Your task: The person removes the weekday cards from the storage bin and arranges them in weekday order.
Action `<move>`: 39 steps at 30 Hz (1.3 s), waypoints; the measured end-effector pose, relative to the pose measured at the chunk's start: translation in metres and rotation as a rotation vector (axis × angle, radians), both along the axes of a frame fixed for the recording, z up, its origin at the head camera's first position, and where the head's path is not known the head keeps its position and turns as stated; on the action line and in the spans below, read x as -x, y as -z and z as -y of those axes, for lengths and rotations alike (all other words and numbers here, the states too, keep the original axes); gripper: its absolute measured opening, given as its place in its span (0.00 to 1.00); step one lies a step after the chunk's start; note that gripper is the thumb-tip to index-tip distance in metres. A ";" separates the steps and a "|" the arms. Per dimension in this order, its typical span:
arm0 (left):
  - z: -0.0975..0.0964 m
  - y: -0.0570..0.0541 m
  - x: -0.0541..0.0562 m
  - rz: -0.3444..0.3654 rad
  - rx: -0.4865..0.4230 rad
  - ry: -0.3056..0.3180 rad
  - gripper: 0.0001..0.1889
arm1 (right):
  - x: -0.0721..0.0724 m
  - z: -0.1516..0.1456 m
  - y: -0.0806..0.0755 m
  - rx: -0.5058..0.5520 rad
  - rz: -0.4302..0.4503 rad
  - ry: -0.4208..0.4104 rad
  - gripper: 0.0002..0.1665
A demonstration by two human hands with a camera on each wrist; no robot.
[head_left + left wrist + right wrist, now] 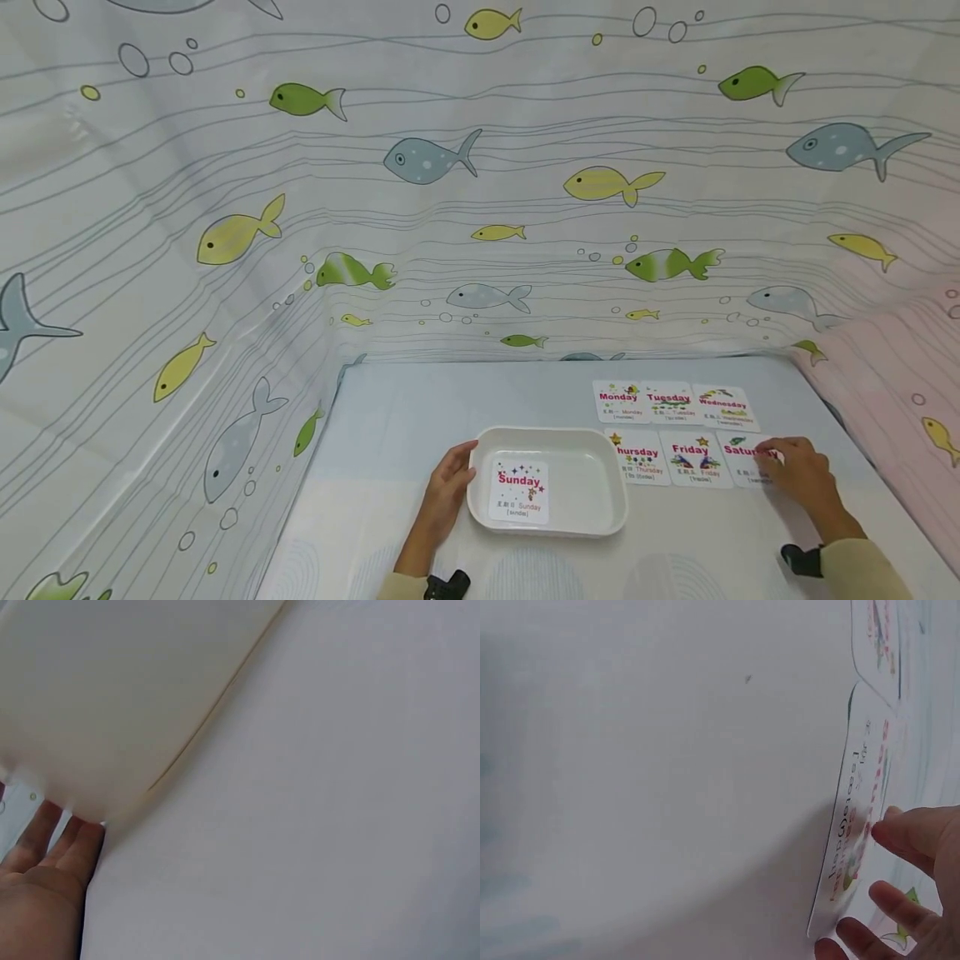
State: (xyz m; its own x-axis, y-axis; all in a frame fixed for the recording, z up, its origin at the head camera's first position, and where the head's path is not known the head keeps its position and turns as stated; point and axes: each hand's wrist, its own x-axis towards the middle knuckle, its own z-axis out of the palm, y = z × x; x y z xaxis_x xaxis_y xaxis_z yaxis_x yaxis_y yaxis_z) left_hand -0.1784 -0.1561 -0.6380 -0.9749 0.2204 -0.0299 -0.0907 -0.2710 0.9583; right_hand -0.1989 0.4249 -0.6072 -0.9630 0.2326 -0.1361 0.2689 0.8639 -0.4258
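Observation:
My left hand [446,492] is at the left end of a white rectangular tray [588,523], its fingertips touching the rim. In the left wrist view its fingers lie fairly straight against the tray's outer wall [135,690]. A Sunday card [519,493] lies face up inside the tray, on the left. My right hand [806,475] reaches over the Saturday card [738,467] and covers its right part. In the right wrist view, the thumb tip touches the Saturday card [855,802] while the other fingers are spread near its edge.
Monday [619,408], Tuesday [670,408] and Wednesday [723,412] cards form the back row. Thursday [645,467] and Friday [693,467] cards lie left of Saturday; the tray rim overlaps Thursday's left edge. A fish-patterned curtain [525,200] surrounds the pale table [420,400].

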 end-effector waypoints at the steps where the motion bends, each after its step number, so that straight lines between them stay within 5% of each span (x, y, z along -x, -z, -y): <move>1: 0.000 0.000 0.000 -0.002 0.001 0.000 0.28 | 0.000 0.001 0.000 0.005 -0.010 0.001 0.21; 12: 0.000 -0.001 0.000 0.003 -0.003 0.000 0.27 | 0.006 0.020 -0.005 -0.011 -0.147 0.052 0.19; 39: 0.000 -0.002 0.000 0.008 0.005 0.002 0.27 | 0.014 0.070 -0.038 -0.016 -0.180 -0.142 0.24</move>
